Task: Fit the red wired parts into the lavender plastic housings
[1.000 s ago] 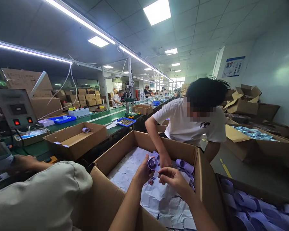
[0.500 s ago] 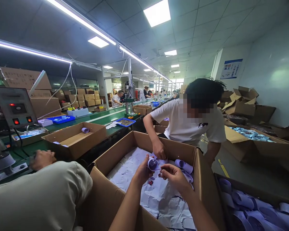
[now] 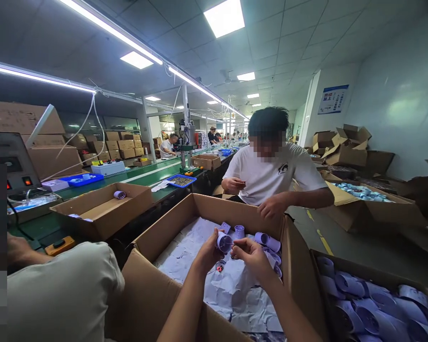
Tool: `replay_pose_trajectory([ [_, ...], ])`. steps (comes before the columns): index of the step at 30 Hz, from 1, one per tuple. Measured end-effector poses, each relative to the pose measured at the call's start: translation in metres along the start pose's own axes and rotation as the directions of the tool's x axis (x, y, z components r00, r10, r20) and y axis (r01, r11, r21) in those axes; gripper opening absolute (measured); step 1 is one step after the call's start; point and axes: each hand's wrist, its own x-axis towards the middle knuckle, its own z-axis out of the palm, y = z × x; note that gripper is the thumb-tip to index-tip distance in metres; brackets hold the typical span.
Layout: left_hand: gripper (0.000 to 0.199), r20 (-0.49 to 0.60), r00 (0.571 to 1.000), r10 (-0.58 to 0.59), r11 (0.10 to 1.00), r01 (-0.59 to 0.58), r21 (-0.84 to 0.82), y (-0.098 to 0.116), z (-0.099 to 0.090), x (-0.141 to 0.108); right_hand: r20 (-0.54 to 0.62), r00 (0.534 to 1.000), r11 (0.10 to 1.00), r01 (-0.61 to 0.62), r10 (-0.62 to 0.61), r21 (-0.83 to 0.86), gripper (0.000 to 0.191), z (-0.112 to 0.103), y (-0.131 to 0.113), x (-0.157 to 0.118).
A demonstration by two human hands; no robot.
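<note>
My left hand (image 3: 207,252) is closed around a lavender plastic cylinder (image 3: 224,242), its open end turned toward my right hand. With fingers pinched together, my right hand (image 3: 252,255) holds a thin wire (image 3: 233,244) at the cylinder's mouth. Below the left hand, a small red part (image 3: 219,269) shows against the crumpled white paper (image 3: 231,301); a thin wire seems to run from it. Both hands are over the large cardboard box (image 3: 173,218). Farther inside, another lavender cylinder (image 3: 239,232) stands upright, and more cylinders (image 3: 267,241) lie along the right wall.
Across the box sits a co-worker (image 3: 271,175), both hands near its far edge. Another person's sleeve (image 3: 67,289) is close on my left. A box of lavender cylinders (image 3: 378,304) is at right. A shallow carton (image 3: 103,209) and blue tray (image 3: 181,181) lie along the green bench.
The co-worker's hand has come out of the box, and that person sits more upright. My right hand has moved closer to the cylinder's mouth. The view has shifted slightly.
</note>
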Motion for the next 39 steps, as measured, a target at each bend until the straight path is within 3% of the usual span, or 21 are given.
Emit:
replay_pose_trajectory([
  [6,0.043,-0.025,1.000,-0.010,0.994,0.008,-0.105,0.003,-0.003,0.002,0.002,1.000,0.998,-0.026,0.026,0.062,0.068,0.003,-0.003,0.001],
  [18,0.041,0.024,1.000,-0.014,0.994,0.016,-0.111,0.000,-0.006,0.004,0.066,0.997,0.987,-0.060,0.051,0.152,0.059,0.005,-0.012,-0.007],
  [25,0.043,0.006,0.999,-0.054,0.995,0.054,-0.084,0.004,-0.002,-0.001,0.080,0.996,0.992,-0.038,0.029,0.117,0.059,0.003,-0.008,-0.004],
  [33,0.043,0.011,0.998,-0.065,0.997,0.065,-0.048,0.003,-0.002,0.001,0.084,0.994,0.986,0.086,-0.074,-0.141,0.050,-0.002,0.008,-0.001],
  [39,0.050,0.050,0.999,0.009,0.990,-0.016,0.143,-0.006,-0.005,0.003,0.107,0.946,0.790,0.316,-0.307,-0.526,0.034,-0.006,0.015,0.002],
])
